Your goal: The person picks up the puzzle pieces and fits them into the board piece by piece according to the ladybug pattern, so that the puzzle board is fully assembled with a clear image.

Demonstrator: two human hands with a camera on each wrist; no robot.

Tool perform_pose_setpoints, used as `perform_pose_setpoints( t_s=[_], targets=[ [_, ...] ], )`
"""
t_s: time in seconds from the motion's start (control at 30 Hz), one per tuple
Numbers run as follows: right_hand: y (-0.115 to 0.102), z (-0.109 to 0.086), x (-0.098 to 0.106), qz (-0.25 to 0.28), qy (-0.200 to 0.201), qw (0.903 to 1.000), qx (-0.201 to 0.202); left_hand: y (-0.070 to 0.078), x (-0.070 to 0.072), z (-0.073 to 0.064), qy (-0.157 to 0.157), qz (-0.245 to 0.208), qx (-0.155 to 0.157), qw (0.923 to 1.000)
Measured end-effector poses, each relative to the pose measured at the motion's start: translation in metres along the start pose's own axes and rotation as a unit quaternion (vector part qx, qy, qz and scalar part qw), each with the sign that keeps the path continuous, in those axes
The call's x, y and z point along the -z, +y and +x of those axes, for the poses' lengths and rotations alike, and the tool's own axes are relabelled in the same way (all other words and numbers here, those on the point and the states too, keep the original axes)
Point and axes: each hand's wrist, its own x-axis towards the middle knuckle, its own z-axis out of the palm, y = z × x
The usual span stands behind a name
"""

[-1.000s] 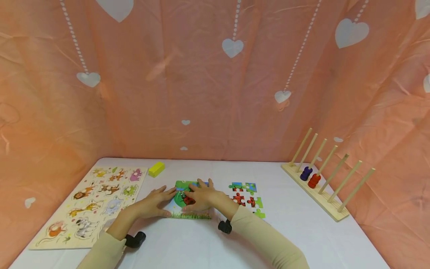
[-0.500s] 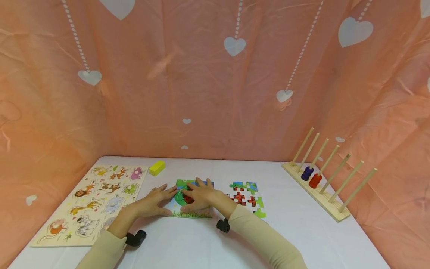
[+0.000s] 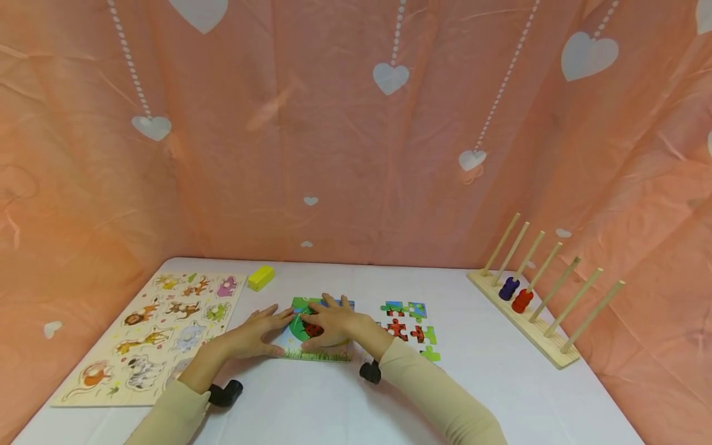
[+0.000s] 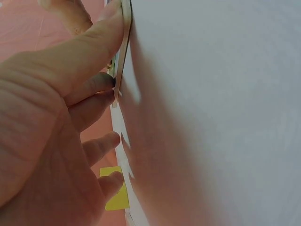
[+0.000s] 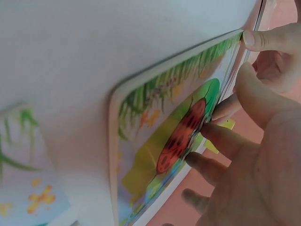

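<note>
A picture board [image 3: 295, 349] with a ladybug on a leaf lies near the middle of the table. My left hand [image 3: 250, 337] is at its left side, thumb and fingers extended. In the left wrist view, the thumb [image 4: 89, 47] and some fingertips meet the board's edge. My right hand [image 3: 336, 324] spreads over the board's right part, hiding some of the picture. In the right wrist view, its fingertips [image 5: 193, 157] are right at the ladybug's surface. Several loose jigsaw pieces [image 3: 397, 329] with matching ladybug colours lie right of the board, partly behind the right forearm.
A wooden animal peg puzzle [image 3: 161, 327] fills the table's left side. Behind the board stands a yellow block [image 3: 261, 278]. On the right is a wooden peg rack [image 3: 547, 340] with purple beads [image 3: 508, 288] and red beads [image 3: 522, 300]. A pink curtain [image 3: 345, 154] closes off the back.
Both hands keep almost the same place at the board. The head view has shifted slightly; the objects on the table stay where they were.
</note>
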Motion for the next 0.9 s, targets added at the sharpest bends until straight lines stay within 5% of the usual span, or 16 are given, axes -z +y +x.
perform_pose_setpoints(
  t_s=[0.9],
  targets=[
    [-0.0044, 0.0001, -0.0026, 0.005, 0.021, 0.9998, -0.004, 0.0018, -0.0002, 0.0013, -0.002, 0.018, 0.000, 0.9998]
  ],
)
